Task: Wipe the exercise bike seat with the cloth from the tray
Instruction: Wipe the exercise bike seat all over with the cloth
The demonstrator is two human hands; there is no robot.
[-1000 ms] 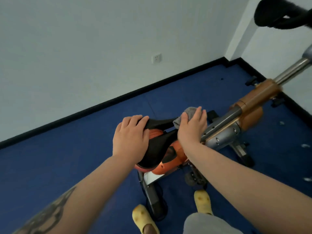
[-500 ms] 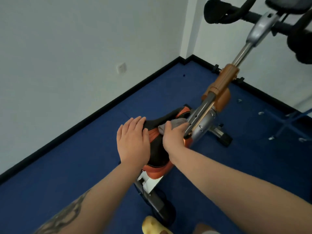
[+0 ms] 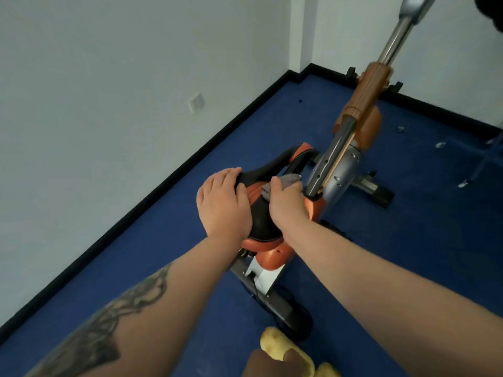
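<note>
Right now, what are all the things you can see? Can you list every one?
seat: one, black and orange, middle, under both hands
cloth: one, grey, on the seat, pressed under the right hand
bike: one, orange and silver, runs from the middle to the top right
post: one, silver, rising to the top right
carpet: one, blue, covers the floor
walls: white, with a black skirting
socket: one, white, on the left wall
slippers: two, yellow, bottom edge
left hand: one, flat on the seat's left side
right hand: one, fingers closed on the cloth
</note>
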